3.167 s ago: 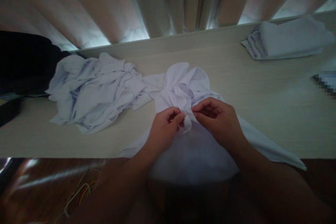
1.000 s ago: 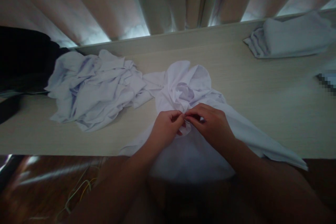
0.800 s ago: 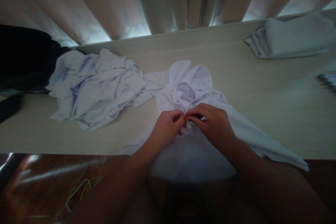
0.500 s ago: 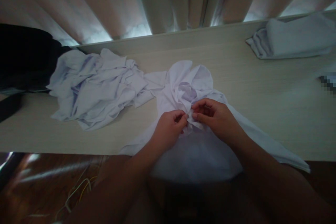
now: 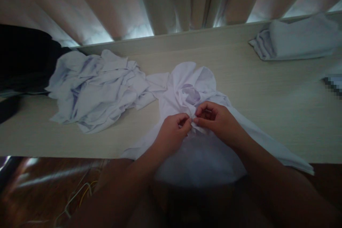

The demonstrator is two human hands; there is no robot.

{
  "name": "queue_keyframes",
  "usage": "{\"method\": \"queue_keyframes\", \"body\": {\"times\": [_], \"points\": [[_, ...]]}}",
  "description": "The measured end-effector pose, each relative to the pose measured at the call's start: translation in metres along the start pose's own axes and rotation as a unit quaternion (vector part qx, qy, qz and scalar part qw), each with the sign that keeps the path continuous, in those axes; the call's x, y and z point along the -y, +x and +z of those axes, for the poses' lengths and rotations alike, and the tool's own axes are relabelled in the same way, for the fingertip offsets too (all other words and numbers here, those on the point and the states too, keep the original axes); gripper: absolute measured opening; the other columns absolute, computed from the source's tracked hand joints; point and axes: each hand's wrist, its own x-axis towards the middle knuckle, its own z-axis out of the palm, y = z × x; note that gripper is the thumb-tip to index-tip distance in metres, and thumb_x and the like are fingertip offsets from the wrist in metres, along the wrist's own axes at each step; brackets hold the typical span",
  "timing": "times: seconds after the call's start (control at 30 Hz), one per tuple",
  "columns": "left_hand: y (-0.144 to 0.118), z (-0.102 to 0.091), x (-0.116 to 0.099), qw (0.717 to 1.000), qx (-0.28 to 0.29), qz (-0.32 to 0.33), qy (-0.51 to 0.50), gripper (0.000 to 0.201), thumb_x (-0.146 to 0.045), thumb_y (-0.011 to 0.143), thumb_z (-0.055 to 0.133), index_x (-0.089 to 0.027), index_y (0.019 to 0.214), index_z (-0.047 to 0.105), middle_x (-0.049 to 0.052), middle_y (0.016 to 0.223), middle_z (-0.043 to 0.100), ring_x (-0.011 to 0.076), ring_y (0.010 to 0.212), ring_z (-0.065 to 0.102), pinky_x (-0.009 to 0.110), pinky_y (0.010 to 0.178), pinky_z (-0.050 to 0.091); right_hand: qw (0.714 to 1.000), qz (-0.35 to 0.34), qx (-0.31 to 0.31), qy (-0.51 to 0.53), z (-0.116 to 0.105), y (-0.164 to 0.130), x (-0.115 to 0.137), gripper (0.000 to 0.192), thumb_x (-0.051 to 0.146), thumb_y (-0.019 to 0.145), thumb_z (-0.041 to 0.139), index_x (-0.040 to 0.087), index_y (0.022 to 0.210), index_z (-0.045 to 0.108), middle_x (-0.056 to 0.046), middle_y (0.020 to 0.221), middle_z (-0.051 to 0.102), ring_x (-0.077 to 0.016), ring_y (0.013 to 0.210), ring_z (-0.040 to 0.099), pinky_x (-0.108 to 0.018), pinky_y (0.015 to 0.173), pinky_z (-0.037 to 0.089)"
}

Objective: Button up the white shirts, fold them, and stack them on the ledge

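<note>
Hands: left hand (image 5: 172, 131) and right hand (image 5: 217, 121) meet fingertip to fingertip over a white garment (image 5: 197, 139), each pinching a small fold of its fabric between thumb and fingers.
Garment: white cloth lies at the near edge of a pale wooden table (image 5: 267, 92), bunched into a crumpled mound just beyond the knuckles and spread flat beneath the wrists, its lower part hanging over the table edge toward the person.
Right corner of garment: one long point of fabric runs out along the near edge of the table, past the right forearm.
Left side: rumpled pile of white clothes (image 5: 93, 89) sits just beside the garment; a strip of white cloth bridges the two, and whether it belongs to pile or garment cannot be told.
Far left: dark bag (image 5: 24, 60), nearly black in the dim light, rests on the table behind the pile.
Far right: folded stack of pale laundry (image 5: 296, 41) lies well apart from the hands, against the raised back ledge of the table.
Right edge: small pixelated patch (image 5: 333, 83) lies on the table, its content unreadable.
Backdrop: drawn curtains (image 5: 160, 3) hang behind the ledge, daylight glowing along their hem.
Below the table: reddish wooden floor (image 5: 48, 185) with a loose tangle of thin wires (image 5: 77, 194).
</note>
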Motion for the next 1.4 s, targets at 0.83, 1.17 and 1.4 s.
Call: {"method": "queue_keyframes", "body": {"times": [0.83, 1.17, 1.4], "points": [[-0.0011, 0.0035, 0.0005, 1.0, -0.004, -0.004, -0.009, 0.026, -0.023, 0.089, 0.052, -0.019, 0.064, 0.053, -0.005, 0.055, 0.056, 0.0104, 0.054, 0.052, 0.021, 0.054, 0.036, 0.998, -0.007, -0.001, -0.063, 0.0038, -0.0012, -0.0012, 0.014, 0.019, 0.074, 0.07, 0.02, 0.08, 0.056, 0.002, 0.072, 0.058, -0.0122, 0.066, 0.054, -0.025, 0.06, 0.042], [-0.0012, 0.0032, -0.0016, 1.0, -0.001, -0.02, -0.021, 0.023, -0.022, 0.089, 0.052, -0.019, 0.066, 0.052, -0.004, 0.059, 0.057, 0.0107, 0.055, 0.057, 0.02, 0.054, 0.04, 0.998, -0.012, 0.005, -0.064, 0.0033, -0.0006, -0.0011, 0.015, 0.022, 0.075, 0.071, 0.02, 0.08, 0.056, 0.002, 0.073, 0.058, -0.0124, 0.067, 0.054, -0.026, 0.061, 0.042], [-0.0004, 0.004, -0.0014, 0.999, 0.0, -0.019, -0.03, 0.02, -0.021, 0.089, 0.051, -0.019, 0.069, 0.053, -0.003, 0.059, 0.06, 0.0113, 0.055, 0.06, 0.021, 0.056, 0.043, 0.998, -0.013, 0.013, -0.066, 0.0059, -0.0023, 0.0012, 0.02, 0.027, 0.076, 0.074, 0.021, 0.082, 0.056, 0.003, 0.07, 0.055, -0.0121, 0.064, 0.052, -0.025, 0.058, 0.041]]}}
